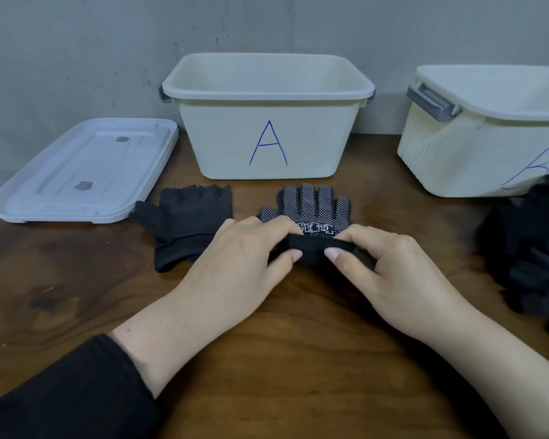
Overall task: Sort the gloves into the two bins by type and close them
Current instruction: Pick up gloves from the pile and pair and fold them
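Both hands' fingers (293, 255) pinching dotted glove (311, 205) cuff before bin A (268, 122)

1. A dark wooden table (76, 299) with bold, swirling grain fills the lower part of the scene and runs from the left edge to the right edge of the frame.
2. A plain grey wall (76, 52) stands along the table's far edge, its surface flecked with small dark specks and scuffs, thickest near the middle.
3. A knot-like dark patch marks the wood toward the table's near left corner.
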Demonstrator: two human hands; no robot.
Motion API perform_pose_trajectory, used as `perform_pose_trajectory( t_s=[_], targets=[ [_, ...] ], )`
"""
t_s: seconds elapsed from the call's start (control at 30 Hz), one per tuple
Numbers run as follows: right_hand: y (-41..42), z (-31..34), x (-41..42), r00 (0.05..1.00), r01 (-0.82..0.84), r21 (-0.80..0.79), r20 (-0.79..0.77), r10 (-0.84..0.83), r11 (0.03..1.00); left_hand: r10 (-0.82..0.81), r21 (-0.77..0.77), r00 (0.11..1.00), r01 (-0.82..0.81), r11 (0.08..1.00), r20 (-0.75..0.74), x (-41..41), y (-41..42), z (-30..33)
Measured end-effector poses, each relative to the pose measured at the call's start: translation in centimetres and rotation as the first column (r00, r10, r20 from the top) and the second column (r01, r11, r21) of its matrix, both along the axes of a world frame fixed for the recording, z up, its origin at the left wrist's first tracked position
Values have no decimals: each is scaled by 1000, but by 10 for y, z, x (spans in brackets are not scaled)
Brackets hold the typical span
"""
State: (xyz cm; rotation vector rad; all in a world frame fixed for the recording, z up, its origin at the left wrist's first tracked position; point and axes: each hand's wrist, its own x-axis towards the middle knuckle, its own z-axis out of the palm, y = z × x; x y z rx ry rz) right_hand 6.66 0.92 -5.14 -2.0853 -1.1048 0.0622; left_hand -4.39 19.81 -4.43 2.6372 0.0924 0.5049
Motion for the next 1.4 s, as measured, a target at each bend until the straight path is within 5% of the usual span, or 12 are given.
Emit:
perform_pose_trajectory(
  t_s=[0.27,0.5,0.63,0.9,1.17,1.4],
  targets=[
    [13,-3,10,990,121,84,-84,-114,989,86,-68,996,-86,994,-5,9,2,-4],
    [18,-10,17,942,125,-22,318,-111,992,95,180,995,-97,979,23,14,4,-4],
    [16,-12,18,881,57,-94,474,-6,994,-31,327,998,11,945,55,17,10,-15],
    [-3,4,30,975,-98,-345,155,160,934,-41,283,982,93,955,-183,9,16,-10],
    [5,-3,27,969,-71,-177,223,110,982,-49,268,991,80,960,-121,11,17,-13],
    [-1,8,22,960,-97,-205,239,146,974,-73,250,997,79,965,-33,8,11,-5]
  ],
)
